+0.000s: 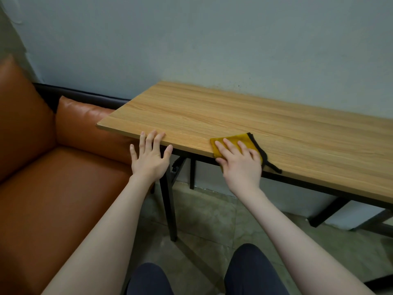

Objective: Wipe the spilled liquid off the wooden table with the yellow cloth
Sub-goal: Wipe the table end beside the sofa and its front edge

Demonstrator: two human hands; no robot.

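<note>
The yellow cloth (238,139), edged in black, lies folded at the near edge of the wooden table (234,109). My right hand (239,161) presses flat on it with straight fingers, covering its near half. My left hand (150,155) is spread, its fingertips resting on the table's near edge to the left of the cloth. No liquid is visible on the tabletop.
An orange leather sofa (42,167) stands directly left of the table. A grey wall (212,39) runs behind it. Black metal legs (170,209) hold the table over a tiled floor, and my knees (251,271) show at the bottom.
</note>
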